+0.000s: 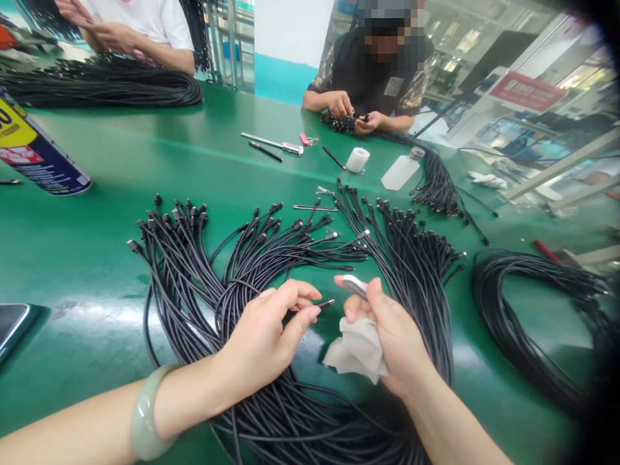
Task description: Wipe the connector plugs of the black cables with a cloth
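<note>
My left hand (264,336) pinches the thin black plug end of a cable (325,303) between thumb and forefinger. My right hand (387,336) holds a crumpled white cloth (357,350) and, at its fingertips, a shiny silver metal piece (356,285), possibly a connector. The two hands are close together above a large fanned bundle of black cables (290,271) with plug ends spread outward. The bundle runs under both forearms, and a pale green bangle (145,413) circles my left wrist.
The green workbench (87,258) holds a spray can (36,147), a phone (10,326), a black cable coil (527,323), small tools (271,145), a white tape roll (357,159) and a plastic bottle (401,169). Co-workers' hands (353,106) handle cables across the bench.
</note>
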Motion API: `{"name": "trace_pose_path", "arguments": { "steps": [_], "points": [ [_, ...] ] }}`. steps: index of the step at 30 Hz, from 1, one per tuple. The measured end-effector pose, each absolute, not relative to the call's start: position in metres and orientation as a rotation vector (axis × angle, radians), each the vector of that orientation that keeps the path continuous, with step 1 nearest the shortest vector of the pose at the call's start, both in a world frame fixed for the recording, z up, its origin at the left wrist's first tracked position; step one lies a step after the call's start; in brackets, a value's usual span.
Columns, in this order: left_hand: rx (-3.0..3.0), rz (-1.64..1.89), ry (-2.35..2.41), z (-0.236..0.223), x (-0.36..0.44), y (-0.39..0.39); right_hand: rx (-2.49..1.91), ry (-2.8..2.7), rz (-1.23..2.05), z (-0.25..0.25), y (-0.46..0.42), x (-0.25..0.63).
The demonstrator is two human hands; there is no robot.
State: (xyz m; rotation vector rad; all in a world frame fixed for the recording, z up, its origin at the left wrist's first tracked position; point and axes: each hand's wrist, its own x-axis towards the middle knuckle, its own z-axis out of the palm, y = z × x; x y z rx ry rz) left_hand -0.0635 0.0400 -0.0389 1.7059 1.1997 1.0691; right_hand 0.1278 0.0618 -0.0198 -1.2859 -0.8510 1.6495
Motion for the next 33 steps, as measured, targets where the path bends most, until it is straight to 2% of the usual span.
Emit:
{"name": "trace_pose_path", "arguments": {
  "steps": [13,27,33],
  "points": [
    [2.016,1.157,1.217,-0.0338,-0.0644,0.0384,-1.317,-0.81,1.717,-0.0231,0.0628,0.1294],
    [2.021,1.17,1.23,-0.0354,-0.0642,0.038,-1.138,-0.756,1.794,-0.0219,0.0608,0.1301],
    [2.027,1.199,1.235,-0.0367,-0.064,0.0382,-1.242,-0.823,1.723,-0.0189,0.0593,0.1301]
  ]
}}
